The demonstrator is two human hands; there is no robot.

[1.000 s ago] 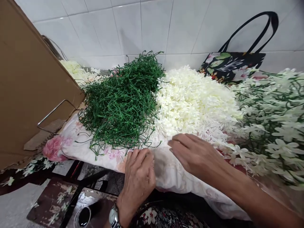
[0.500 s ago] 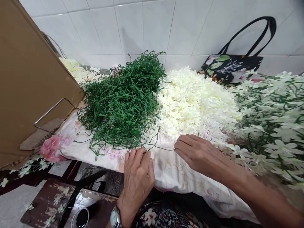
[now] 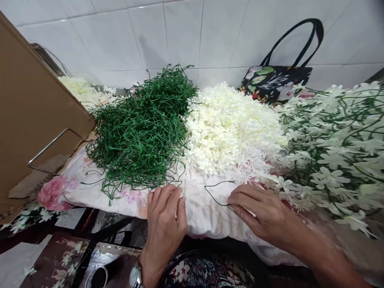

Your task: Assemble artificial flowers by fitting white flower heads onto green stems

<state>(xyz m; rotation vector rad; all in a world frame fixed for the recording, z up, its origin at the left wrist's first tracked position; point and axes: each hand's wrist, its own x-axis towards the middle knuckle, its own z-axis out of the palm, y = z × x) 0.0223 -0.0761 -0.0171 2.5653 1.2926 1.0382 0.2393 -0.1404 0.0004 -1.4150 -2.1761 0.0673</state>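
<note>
A tangled heap of thin green artificial flower stems lies on a white floral cloth. My left hand rests at the heap's front edge, its fingers curled and pressed together. Stems run up to its fingertips, but what they grip, if anything, is hidden. To the right, my right hand pinches one loose green stem between thumb and fingers. This stem bends sharply into a V and lies apart from the heap. Just behind my right hand is a mound of creamy white artificial blossoms.
Assembled white flowers on green stems are piled at the right. A black floral bag leans on the tiled wall. A cardboard box stands at the left, near a metal wire handle. A dark-filled cup is below.
My right hand has drawn the single stem away from the heap, rightward and slightly toward me. My left hand stays at the heap's front edge. The whole view has shifted a little.
</note>
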